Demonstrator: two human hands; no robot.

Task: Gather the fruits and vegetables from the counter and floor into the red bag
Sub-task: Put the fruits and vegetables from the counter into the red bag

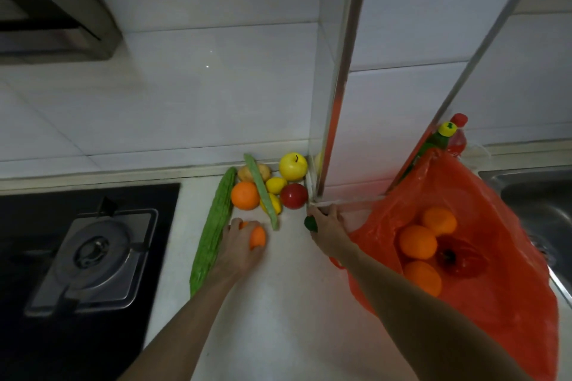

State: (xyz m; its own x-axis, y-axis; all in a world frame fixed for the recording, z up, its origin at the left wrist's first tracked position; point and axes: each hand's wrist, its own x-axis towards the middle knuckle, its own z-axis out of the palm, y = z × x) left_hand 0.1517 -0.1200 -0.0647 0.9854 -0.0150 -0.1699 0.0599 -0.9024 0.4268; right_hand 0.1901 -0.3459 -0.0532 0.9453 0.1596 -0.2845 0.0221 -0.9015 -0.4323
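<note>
While a small orange [257, 237] is gripped by the left hand [240, 244] and something green [310, 224] by the right hand [328, 223], both left of the red bag [495, 303], a drop is risked if either grip loosens.

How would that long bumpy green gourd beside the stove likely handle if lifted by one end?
The long bumpy green gourd lies straight on the white counter, so it probably stays stiff. Its length suggests it would tip if held at one end. The ridged skin should limit slipping, and pushed sideways it might roll.

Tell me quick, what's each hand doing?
Left hand: closed on an orange.
Right hand: closed on a small green thing.
</note>
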